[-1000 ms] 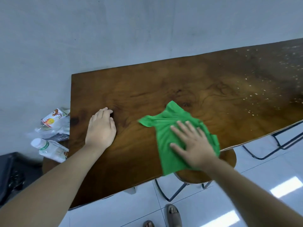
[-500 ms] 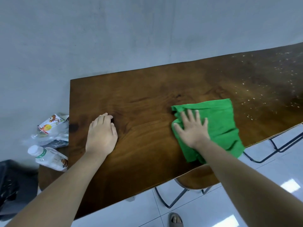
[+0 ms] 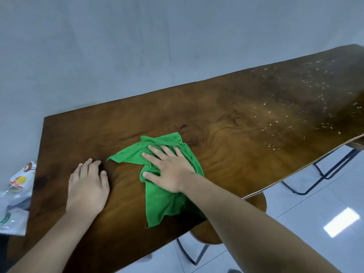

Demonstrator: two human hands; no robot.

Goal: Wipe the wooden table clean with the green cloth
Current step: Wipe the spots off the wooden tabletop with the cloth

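Observation:
The dark wooden table (image 3: 226, 123) stretches from the near left to the far right against a grey wall. A crumpled green cloth (image 3: 163, 200) lies on its near middle part, one end hanging toward the front edge. My right hand (image 3: 169, 170) presses flat on the cloth with fingers spread. My left hand (image 3: 87, 186) rests palm down on the bare wood just left of the cloth, holding nothing. Several pale crumbs (image 3: 279, 119) are scattered over the right part of the table.
A round wooden stool (image 3: 256, 203) with black metal legs stands under the front edge. Another black metal frame (image 3: 323, 174) stands at the right on the white tiled floor. Colourful packets and a plastic bottle (image 3: 13, 196) lie off the table's left end.
My right hand has slid the cloth leftward across the table, from the right of the middle back toward my left hand. The left hand has stayed planted.

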